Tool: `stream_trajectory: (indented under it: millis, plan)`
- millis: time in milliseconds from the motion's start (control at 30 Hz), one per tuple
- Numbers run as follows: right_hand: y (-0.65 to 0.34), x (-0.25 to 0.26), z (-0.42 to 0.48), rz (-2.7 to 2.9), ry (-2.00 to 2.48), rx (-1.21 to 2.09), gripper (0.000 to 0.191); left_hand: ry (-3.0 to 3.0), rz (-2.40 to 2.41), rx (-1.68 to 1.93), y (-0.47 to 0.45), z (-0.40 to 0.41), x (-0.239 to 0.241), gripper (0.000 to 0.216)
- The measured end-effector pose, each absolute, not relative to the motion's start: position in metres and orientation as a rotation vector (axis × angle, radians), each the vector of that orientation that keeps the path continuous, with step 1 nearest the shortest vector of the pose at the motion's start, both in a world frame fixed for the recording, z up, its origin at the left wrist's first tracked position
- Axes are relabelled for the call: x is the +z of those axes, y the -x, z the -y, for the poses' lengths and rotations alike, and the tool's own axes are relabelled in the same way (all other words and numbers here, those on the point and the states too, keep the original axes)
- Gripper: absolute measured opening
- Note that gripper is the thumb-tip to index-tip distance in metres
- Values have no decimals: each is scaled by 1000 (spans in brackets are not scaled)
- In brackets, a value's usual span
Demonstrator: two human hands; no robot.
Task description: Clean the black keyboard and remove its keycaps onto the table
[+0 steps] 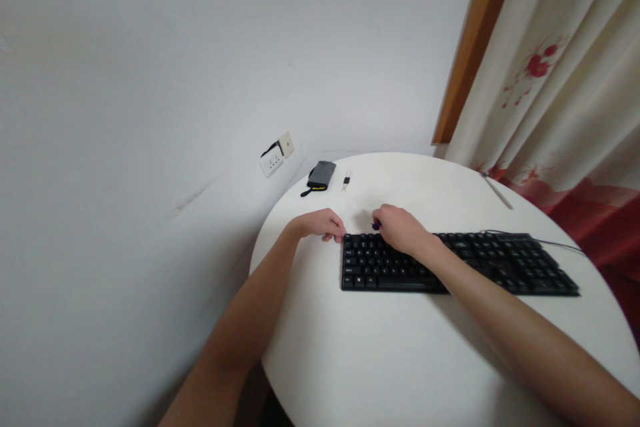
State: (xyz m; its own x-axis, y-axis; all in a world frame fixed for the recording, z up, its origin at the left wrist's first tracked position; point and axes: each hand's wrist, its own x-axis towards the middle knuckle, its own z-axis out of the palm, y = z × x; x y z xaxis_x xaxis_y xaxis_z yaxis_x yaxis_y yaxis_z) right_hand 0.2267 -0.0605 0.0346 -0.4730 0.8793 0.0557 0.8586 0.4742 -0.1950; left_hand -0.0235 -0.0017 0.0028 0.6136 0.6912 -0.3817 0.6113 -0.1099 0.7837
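A black keyboard [400, 281] lies flat across the white round table. At its upper left corner is my left hand [326, 223], its fingers curled and gripping the edge there. My right hand [397, 227] is closed above the keyboard's top row, towards the left end. Between its fingertips pokes out a small dark purple thing [376, 225]; most of it is hidden by the hand, so I cannot tell its kind. My right forearm crosses over the middle of the keyboard and covers some keys.
Near the wall on the table [350, 360] lie a folded grey cloth [323, 174] with a black loop and a small black-and-clear item [347, 181]. A thin grey stick [499, 192] rests at the right rim. The keyboard's cable [557, 244] trails right, towards the curtain [565, 100].
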Motion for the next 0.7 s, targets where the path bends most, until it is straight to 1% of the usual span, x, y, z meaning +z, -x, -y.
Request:
stream_trajectory:
  millis: [200,267,467,567,700]
  plan:
    - [-216,34,66,2655,1122,306,25,-1809,-1058,83,21,5,7,27]
    - [-218,33,66,2693,1125,279,27,-1819,-1051,83,22,4,6,27]
    - [-231,30,58,2630,1465,136,25,-1809,-1046,88,25,0,1,26]
    - [-229,31,58,2587,1395,171,26,-1812,-1048,90,23,2,3,26]
    - [-221,30,63,2659,1133,276,24,-1825,-1046,91,21,4,7,26]
